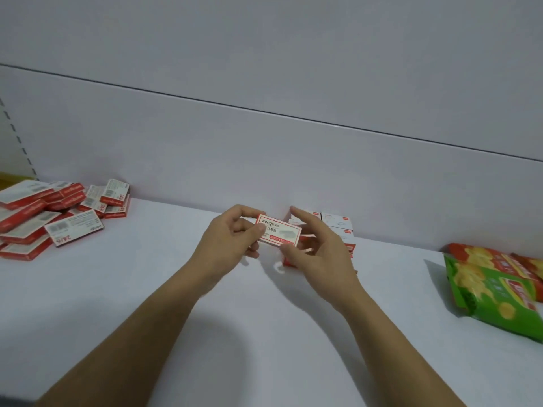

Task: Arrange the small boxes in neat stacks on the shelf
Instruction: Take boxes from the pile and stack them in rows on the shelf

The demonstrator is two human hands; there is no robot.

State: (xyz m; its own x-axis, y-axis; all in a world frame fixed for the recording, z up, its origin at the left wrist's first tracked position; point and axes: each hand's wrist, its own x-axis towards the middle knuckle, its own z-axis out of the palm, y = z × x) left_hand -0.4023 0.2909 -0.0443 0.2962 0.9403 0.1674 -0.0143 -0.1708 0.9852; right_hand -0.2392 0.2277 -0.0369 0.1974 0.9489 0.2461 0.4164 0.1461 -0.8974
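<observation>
the person holds one staple box (pixel 278 232) in the air, a little above the white shelf (pixel 264 333) and just in front of the neat stacks (pixel 336 221) by the back panel (pixel 264 160). the left hand (pixel 232 240) pinches the left end of the box, thumb on the printed face and fingers behind it. the right hand (pixel 318 255) is at the other end: its thumb touches the near edge and the index finger is raised, apart from the box. the other fingers are partly hidden behind the box, so it cannot be told if this hand really grips.

the step in hand seems to be turning the box to the right way and passing it to the stacks. to do it well, the person should keep the printed face up and the long side parallel to the boxes already stacked. the box should go down flat, not corner first, and then be pressed lightly against its neighbours so the edges are in line. a push too strong could shift the stack under it.

many boxes wait in the loose pile (pixel 55 212) far on the left, so the task looks far from finished. the crisp bags (pixel 493 289) on the right lie well apart from the stacks.
</observation>
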